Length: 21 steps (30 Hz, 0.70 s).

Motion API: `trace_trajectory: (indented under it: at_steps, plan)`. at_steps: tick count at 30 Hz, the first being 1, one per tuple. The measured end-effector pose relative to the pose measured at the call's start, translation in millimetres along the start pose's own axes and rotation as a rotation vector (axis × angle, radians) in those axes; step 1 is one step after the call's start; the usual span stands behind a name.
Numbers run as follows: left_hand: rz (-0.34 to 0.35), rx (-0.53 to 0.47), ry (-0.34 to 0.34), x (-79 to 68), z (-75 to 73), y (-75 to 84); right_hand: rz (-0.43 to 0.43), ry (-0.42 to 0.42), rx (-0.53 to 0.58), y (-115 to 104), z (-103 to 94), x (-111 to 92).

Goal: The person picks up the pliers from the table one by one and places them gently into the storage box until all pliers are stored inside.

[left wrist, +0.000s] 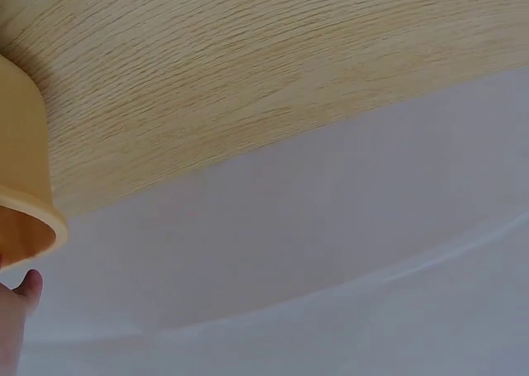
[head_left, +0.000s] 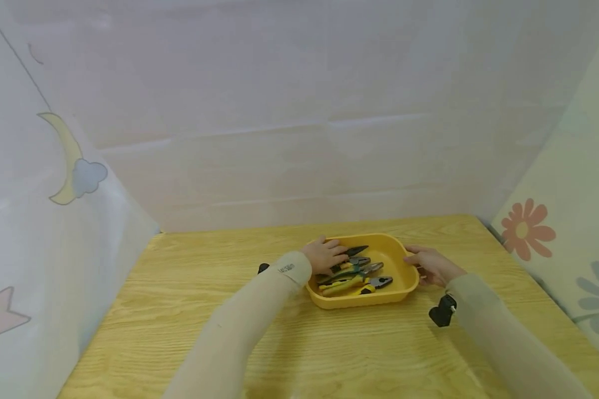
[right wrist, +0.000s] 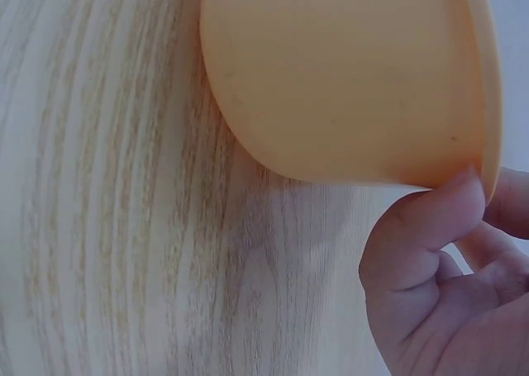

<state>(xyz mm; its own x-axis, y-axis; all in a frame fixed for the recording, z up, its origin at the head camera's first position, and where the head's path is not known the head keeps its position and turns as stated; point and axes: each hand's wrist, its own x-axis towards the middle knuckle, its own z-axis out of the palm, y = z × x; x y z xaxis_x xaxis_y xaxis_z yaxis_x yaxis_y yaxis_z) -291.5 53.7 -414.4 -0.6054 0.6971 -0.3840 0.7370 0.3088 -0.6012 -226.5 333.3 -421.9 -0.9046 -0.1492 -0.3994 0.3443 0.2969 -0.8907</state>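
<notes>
A yellow plastic basin (head_left: 404, 271) stands on the table with several pliers lying in it. Long-nose pliers (head_left: 358, 250) with dark jaws are at the back, and green-handled pliers (head_left: 371, 269) lie in the middle. Combination pliers (head_left: 380, 282) with yellow and black handles are nearest the front. My left hand (head_left: 324, 256) is over the basin's left end, fingers spread above the handles and hiding part of them. In the left wrist view its thumb (left wrist: 30, 289) sticks up beside the rim. My right hand (right wrist: 446, 268) pinches the basin's rim at the right end, between thumb and fingers.
The wood-grain table (head_left: 189, 310) extends to a pale sheet wall (head_left: 279, 166) behind the basin. Printed sheets flank it, with a moon (head_left: 67, 155) on the left and a red flower (head_left: 524, 230) on the right. A black wrist camera (head_left: 443, 310) hangs below the right sleeve.
</notes>
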Motion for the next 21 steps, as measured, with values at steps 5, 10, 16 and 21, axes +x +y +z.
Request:
trace_trajectory:
  at_steps: [5, 10, 16, 21]
  plan:
    - [-0.032, -0.026, 0.051, -10.9, 6.6, -3.2, -0.004, -0.005, 0.004, 1.3, -2.2, 4.4]
    - [-0.102, -0.155, 0.160, -33.2, 8.2, -5.1, -0.011, -0.012, 0.005, -0.1, -4.1, 8.3]
    - [-0.199, -0.269, 0.271, -49.0, 13.2, 2.8, -0.001, 0.013, -0.007, 2.0, -6.5, 8.3]
    - [-0.330, -0.399, 0.328, -52.7, 19.9, 11.6, 0.002, 0.041, -0.018, 3.7, -7.6, 7.9]
